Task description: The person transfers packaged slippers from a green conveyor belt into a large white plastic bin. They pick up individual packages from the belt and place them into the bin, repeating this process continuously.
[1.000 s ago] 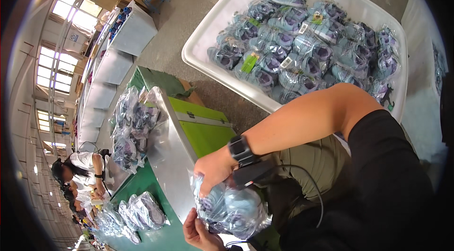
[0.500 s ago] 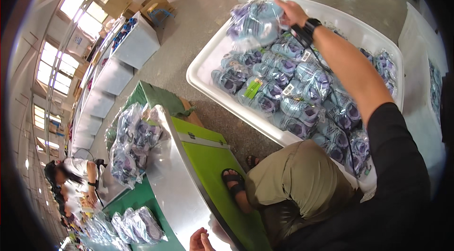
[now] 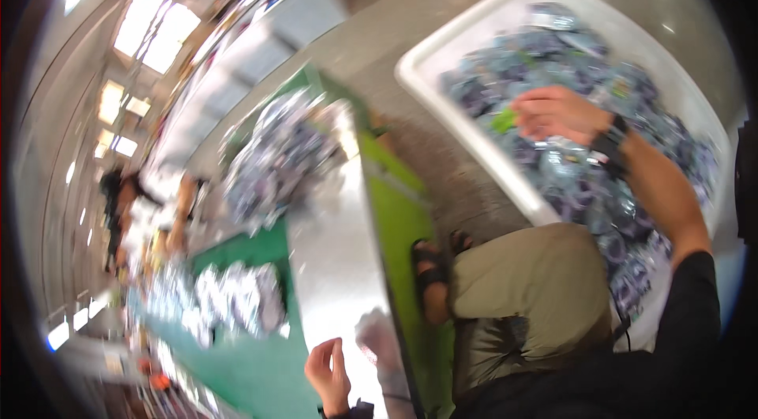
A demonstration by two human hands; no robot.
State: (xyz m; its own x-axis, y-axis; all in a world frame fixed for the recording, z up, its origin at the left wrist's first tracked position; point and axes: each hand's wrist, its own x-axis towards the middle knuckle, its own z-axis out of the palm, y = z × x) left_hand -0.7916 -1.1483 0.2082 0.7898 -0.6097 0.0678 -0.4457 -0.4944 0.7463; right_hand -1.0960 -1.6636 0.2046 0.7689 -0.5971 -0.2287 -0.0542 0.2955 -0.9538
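My right hand point(image 3: 559, 113) is above the large white bin point(image 3: 466, 147), its fingers loosely bent and slightly apart, with no packet in them. Clear-bagged shoes point(image 3: 584, 190) in pale blue and purple fill the bin below it. Close to the fingertips is a bright green patch point(image 3: 504, 119), too blurred to make out. At the far end of the bin lies a shiny bagged packet point(image 3: 553, 18). My left hand point(image 3: 330, 372) is over the bare metal edge of the worktable point(image 3: 332, 261), holding nothing visible, thumb apart from loosely bent fingers.
A pile of bagged shoes point(image 3: 276, 155) rests on the table's far end. More bagged shoes point(image 3: 241, 297) lie on its green surface point(image 3: 245, 375). Other people point(image 3: 162, 206) are at the left, blurred. White bins point(image 3: 304, 13) line the back.
The bagged shoes that were in my right hand are out of it. That hand has come nearer over the bin. My view has swung left, and more of my left hand shows.
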